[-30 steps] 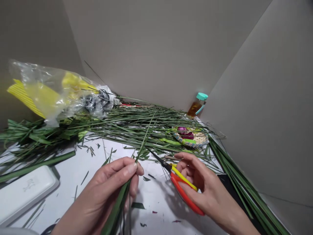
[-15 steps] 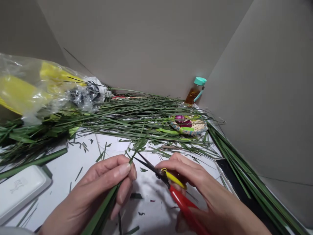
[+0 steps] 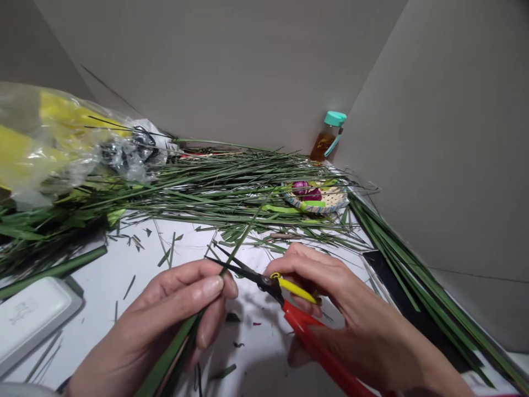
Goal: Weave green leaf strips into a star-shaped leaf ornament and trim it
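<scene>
A long green leaf strip (image 3: 242,238) is pinched between the thumb and fingers of my left hand (image 3: 173,309). More green leaf blades (image 3: 169,355) run down from the same grip toward the lower edge. My right hand (image 3: 343,303) is closed round a pair of scissors (image 3: 303,320) with a red handle and a yellow lever. Their dark blades are parted, one on each side of the strip, just above my left fingertips. The right fingers are partly hidden behind the handle.
Piled leaf strips (image 3: 215,182) stretch across the back. Among them lies a small woven basket (image 3: 334,199). A teal-capped bottle (image 3: 326,138) stands behind. Left are a plastic bag (image 3: 61,143) and a white box (image 3: 37,320). Long blades (image 3: 397,248) cross a dark flat object (image 3: 433,331) at right.
The scissors have moved left and slightly up, so the parted blades now straddle the leaf strip. My left hand keeps its pinch. The whole view has shifted slightly.
</scene>
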Demonstrator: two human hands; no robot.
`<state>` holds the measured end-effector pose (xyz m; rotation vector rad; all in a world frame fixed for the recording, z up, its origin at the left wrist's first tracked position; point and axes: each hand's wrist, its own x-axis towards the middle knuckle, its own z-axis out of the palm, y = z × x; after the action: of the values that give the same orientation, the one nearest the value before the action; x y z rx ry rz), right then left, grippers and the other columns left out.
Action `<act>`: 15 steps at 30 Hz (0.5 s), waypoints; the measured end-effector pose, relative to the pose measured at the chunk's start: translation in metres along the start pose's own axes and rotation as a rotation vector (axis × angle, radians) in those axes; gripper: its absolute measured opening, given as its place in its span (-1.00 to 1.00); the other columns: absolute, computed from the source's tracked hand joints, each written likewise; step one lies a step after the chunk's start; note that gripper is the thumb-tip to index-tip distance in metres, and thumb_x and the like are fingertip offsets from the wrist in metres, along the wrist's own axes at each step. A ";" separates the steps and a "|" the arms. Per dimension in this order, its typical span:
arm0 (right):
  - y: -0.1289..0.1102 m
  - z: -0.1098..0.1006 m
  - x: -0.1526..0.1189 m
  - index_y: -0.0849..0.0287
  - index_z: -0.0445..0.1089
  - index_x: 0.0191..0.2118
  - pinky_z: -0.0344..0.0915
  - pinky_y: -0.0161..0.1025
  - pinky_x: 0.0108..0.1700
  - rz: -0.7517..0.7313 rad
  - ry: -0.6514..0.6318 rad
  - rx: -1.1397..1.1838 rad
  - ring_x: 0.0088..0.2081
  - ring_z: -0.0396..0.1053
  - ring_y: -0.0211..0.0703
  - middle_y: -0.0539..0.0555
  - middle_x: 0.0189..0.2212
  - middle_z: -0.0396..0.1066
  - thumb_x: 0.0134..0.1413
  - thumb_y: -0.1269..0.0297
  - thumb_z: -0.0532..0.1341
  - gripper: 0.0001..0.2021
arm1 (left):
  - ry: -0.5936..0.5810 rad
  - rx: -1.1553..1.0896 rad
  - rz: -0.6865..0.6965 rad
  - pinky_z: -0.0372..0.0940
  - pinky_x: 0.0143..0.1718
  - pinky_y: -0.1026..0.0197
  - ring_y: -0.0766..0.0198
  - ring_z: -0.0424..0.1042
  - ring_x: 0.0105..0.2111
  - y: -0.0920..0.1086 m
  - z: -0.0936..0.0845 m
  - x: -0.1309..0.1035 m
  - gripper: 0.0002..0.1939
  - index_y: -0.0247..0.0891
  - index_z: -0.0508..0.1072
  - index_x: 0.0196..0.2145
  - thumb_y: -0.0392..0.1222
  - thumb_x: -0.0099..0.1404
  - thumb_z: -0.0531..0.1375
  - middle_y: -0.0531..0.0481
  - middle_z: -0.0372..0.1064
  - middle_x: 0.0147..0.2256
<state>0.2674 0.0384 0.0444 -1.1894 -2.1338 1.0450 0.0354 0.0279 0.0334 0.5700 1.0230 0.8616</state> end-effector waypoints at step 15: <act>-0.004 -0.007 -0.004 -0.05 0.46 -0.13 0.34 -0.23 -0.10 0.051 0.061 -0.106 -0.09 0.43 -0.07 -0.02 -0.12 0.48 0.01 0.38 0.39 -0.71 | 0.115 -0.023 0.116 0.09 -0.72 0.39 0.42 0.17 -0.71 0.002 -0.002 0.003 -0.77 -0.17 0.65 -0.33 -0.12 0.02 0.50 0.11 0.33 -0.68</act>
<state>0.2723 0.0360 0.0515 -1.3142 -2.1449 0.9140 0.0333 0.0309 0.0323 0.5700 1.0908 1.0167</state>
